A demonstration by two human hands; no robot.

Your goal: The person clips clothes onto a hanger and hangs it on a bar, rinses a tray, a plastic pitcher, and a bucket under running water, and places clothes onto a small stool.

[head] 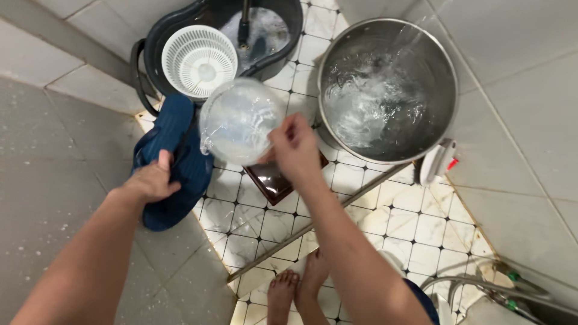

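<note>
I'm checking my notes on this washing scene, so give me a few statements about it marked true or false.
1. The right hand holds a clear plastic scoop. True.
2. The left hand rests on a red towel. False: it grips a dark blue slipper.
3. The steel pot is dry. False: water churns inside it.
4. A white slotted basket sits in the dark mop bucket. True.
5. The person wears shoes. False: the bare feet stand on the tiles.
</note>
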